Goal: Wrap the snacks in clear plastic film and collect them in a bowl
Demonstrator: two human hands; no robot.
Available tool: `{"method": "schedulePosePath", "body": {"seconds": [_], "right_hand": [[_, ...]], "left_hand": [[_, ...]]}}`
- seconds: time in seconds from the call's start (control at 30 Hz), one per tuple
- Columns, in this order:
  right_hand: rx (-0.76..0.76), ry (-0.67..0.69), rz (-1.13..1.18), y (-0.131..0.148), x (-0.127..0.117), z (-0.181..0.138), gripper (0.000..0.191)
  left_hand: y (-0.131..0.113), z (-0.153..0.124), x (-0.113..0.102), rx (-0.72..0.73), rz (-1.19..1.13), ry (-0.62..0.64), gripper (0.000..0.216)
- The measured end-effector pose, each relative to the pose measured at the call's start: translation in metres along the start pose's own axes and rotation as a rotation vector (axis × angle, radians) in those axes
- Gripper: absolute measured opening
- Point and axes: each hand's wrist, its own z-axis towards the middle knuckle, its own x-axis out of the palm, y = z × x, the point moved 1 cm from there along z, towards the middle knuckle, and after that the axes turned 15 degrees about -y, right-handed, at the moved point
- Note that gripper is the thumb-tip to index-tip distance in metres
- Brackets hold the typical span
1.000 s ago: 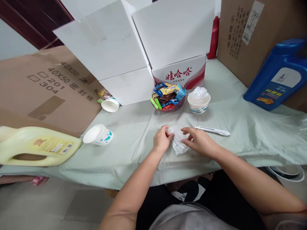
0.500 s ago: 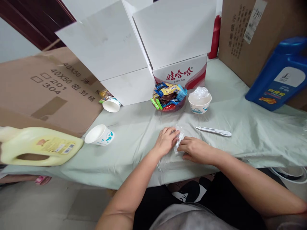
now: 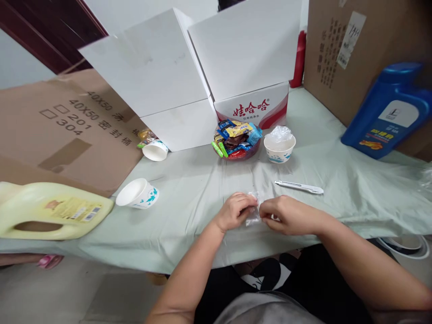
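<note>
Between my hands, near the table's front edge, is a small piece of crumpled clear plastic film (image 3: 253, 221). My left hand (image 3: 236, 210) pinches it from the left, thumb and fingertips together. From the right, my right hand (image 3: 284, 215) pinches its other side with curled fingers. Parts of the film are hidden behind the fingers. A white utility knife (image 3: 299, 187) lies just beyond my right hand. Farther back stand a bowl of wrapped snacks (image 3: 238, 139) and a paper bowl (image 3: 280, 150) with clear plastic film (image 3: 279, 135) in it.
A paper bowl (image 3: 137, 194) lies tilted at left, another (image 3: 155, 150) by the boxes. A yellow jug (image 3: 56, 211) lies at the left edge; a blue bottle (image 3: 388, 110) stands at right. White boxes (image 3: 145, 76) and brown cartons (image 3: 64, 126) line the back of the cloth-covered table (image 3: 189, 189).
Both hands have drawn a little toward me and raised slightly off the cloth, fingertips now pinching the film. The camera view has shifted slightly.
</note>
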Motion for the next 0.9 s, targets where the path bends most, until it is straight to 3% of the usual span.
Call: {"method": "schedulePosePath", "body": {"seconds": [0.13,0.23,0.3,0.37,0.43,0.57,0.67,0.77,0.9], "right_hand": [[0.324,-0.210,-0.156,-0.027,0.003,0.015,0.017],[0.429,-0.226,-0.390,-0.045,0.017,0.029,0.020],[0.428,-0.172,-0.480,-0.050,0.026,0.036,0.021],[0.421,-0.143,-0.513,-0.051,0.032,0.038,0.021],[0.422,-0.148,-0.526,-0.050,0.035,0.038,0.021],[0.402,-0.220,-0.487,-0.048,0.033,0.035,0.019],[0.349,-0.288,-0.415,-0.046,0.033,0.033,0.018],[0.311,-0.259,-0.413,-0.047,0.037,0.034,0.018],[0.300,-0.220,-0.470,-0.050,0.039,0.034,0.018]], "left_hand": [[0.005,-0.005,-0.001,-0.215,-0.125,-0.036,0.049],[0.007,-0.006,-0.002,-0.218,-0.141,-0.059,0.058],[0.006,-0.004,-0.002,-0.184,-0.103,-0.062,0.053],[0.003,-0.002,-0.002,-0.121,-0.013,-0.068,0.035],[0.000,0.000,-0.002,-0.054,0.120,-0.130,0.018],[-0.002,-0.001,-0.002,-0.029,0.266,-0.241,0.010],[-0.001,-0.005,-0.001,-0.060,0.230,-0.211,0.009],[-0.002,-0.006,-0.001,-0.101,0.248,-0.223,0.009],[-0.003,-0.003,-0.003,-0.084,0.374,-0.274,0.032]]}}
